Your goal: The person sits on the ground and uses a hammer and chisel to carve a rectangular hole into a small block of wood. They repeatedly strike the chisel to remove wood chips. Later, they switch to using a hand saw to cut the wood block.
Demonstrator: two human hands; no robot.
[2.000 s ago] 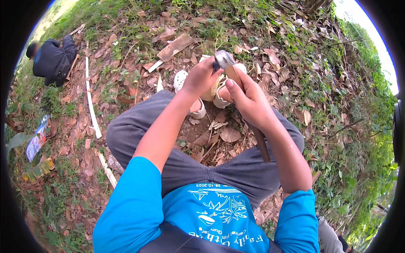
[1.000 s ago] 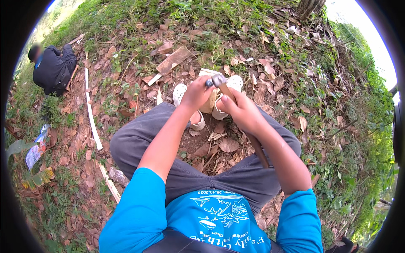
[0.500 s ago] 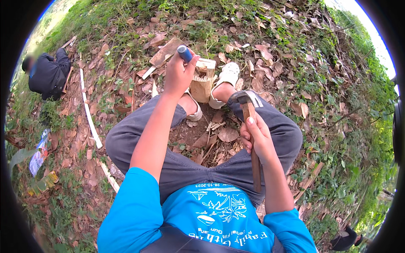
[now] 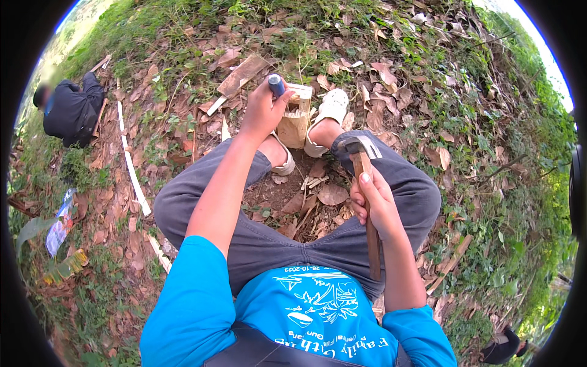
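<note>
My left hand (image 4: 262,113) is wrapped round the blue handle of a chisel (image 4: 276,85), held upright at the left side of a pale wood block (image 4: 292,130). The blade is hidden behind my fingers and the block. The block stands between my feet, with a rough cut-out in its upper part. In my right hand (image 4: 376,203) is a claw hammer (image 4: 363,164), gripped round its wooden handle. Its metal head is raised above my right knee, apart from the chisel and the block.
White clogs (image 4: 334,105) flank the block. A flat board (image 4: 243,74) lies beyond my left hand on leaf litter. Long pale strips (image 4: 129,162) lie at left, near a crouching person in dark clothes (image 4: 72,111). Wood chips (image 4: 313,182) lie between my legs.
My left hand has shifted slightly nearer and to the right, and the chisel's handle end has come down closer to the block. The hammer is almost where it was.
</note>
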